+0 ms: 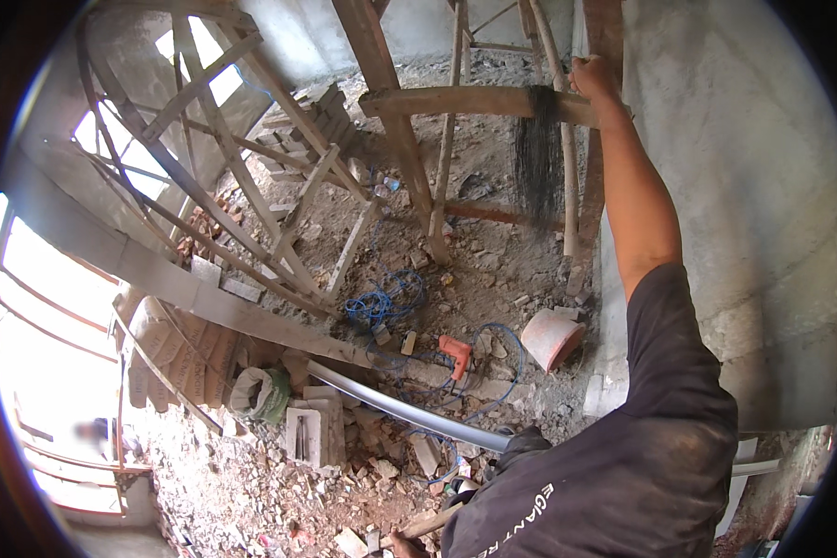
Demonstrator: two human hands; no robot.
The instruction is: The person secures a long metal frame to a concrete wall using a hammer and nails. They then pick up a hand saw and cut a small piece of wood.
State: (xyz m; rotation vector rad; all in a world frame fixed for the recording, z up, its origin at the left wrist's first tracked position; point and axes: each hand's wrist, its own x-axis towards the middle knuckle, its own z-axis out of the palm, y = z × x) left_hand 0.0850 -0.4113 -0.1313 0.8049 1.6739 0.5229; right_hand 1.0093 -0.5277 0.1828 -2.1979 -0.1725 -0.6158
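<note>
My right hand [593, 76] is raised at the upper right, its fingers closed against a wooden post [606, 33]. What the fist holds, if anything, is hidden. Just below it runs a wooden crossbeam [446, 100], with a bundle of thin black wire strands [538, 163] draped over it. At the lower edge, my left hand [405, 547] is closed on a wooden stick [430, 524]; the frame cuts off part of that hand. A long silver metal strip [409, 409] slants toward my dark shirt, where its near end meets something black.
An orange power drill [456, 356] with blue cord [386, 298] lies on rubble near a pale pink bucket [551, 340]. A concrete block [309, 435], stacked bags [172, 358] and an open sack [260, 394] stand left. Wooden framing [223, 139] rises upper left; a plastered wall [716, 139] bounds the right.
</note>
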